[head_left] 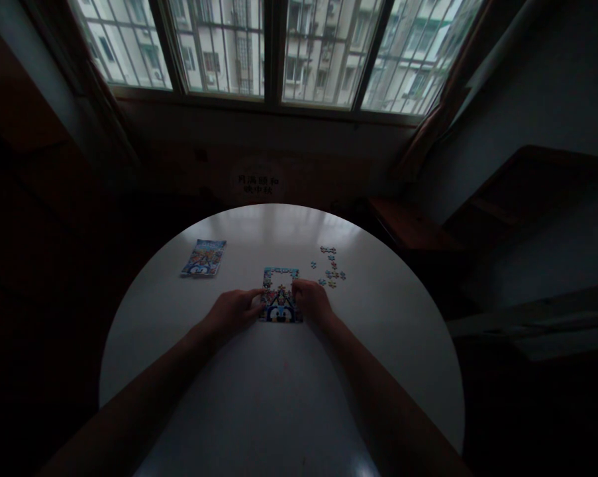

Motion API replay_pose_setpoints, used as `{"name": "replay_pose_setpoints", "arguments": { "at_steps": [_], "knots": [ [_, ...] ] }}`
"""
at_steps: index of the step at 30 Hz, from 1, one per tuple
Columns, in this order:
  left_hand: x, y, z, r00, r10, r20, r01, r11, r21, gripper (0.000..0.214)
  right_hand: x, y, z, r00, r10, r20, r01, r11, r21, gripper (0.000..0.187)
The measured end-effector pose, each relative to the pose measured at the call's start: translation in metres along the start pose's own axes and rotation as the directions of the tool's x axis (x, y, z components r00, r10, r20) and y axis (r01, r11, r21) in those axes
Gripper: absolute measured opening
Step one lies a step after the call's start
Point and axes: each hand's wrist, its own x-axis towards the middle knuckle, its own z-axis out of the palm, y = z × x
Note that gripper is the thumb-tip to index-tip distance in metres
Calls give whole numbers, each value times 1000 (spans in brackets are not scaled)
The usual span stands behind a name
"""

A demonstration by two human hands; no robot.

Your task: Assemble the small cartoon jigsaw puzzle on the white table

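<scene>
Head view: a pale, round bench (259, 377) fills the middle, the largest thing within reach, and everything being handled lies on it. Beyond its far edge stands a barred window (318, 56), while the room around is dim. Next in size come the two bare hands, reaching in from the near side. The left hand (235, 306) rests at the left edge of the puzzle, its thumb and fingers apart, their tips at the border. The right hand (314, 301) is at the right edge, upper part, its fingers curled in; whether they pinch a piece, I cannot tell.

Between the hands, flat near the bench's centre, lies the puzzle (281, 313). To its left and farther off, well apart, is a printed sheet (204, 258) with a similar-looking picture.

Judging by the puzzle, more than half seems joined: the lower part, with its blue figure, looks filled, and a band of pieces runs up both sides and across the top. A ragged white gap is left in the upper middle. Smallest of all, the loose pieces (332, 274), roughly a dozen, lie scattered beyond the right hand, not yet placed.
</scene>
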Motion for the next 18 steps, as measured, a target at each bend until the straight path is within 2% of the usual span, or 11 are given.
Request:
{"name": "replay_pose_setpoints", "arguments": {
  "at_steps": [11, 18],
  "knots": [
    [1, 2, -1, 998, -63, 11, 63, 998, -4, 40, 0, 0, 1, 1000, -3, 3, 3, 1000, -6, 26],
    [0, 2, -2, 1000, -22, 17, 23, 1000, -20, 42, -1, -3, -3, 1000, 2, 18, -2, 1000, -6, 27]
  ]
}}
